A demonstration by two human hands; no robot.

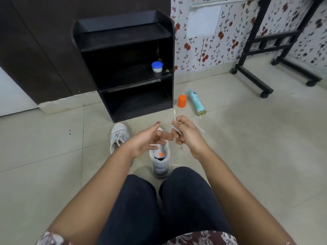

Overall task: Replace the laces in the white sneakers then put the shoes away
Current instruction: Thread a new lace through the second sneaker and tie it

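Two white sneakers stand on the tiled floor in front of my knees. The left sneaker point(118, 137) is laced and lies farther away. The near sneaker point(160, 162) has an orange mark on its tongue and sits partly hidden under my hands. My right hand point(185, 134) grips a white lace point(174, 117), with one end sticking up and another trailing to the right. My left hand point(146, 141) hovers above the near sneaker with fingers spread and relaxed, holding nothing.
A black shoe rack point(127, 68) stands against the wall just beyond the sneakers, with a blue-lidded jar point(157, 67) on its middle shelf. An orange cap point(182, 101) and a teal spray can point(197, 102) lie to its right. A black wheeled stand point(261, 71) is at far right.
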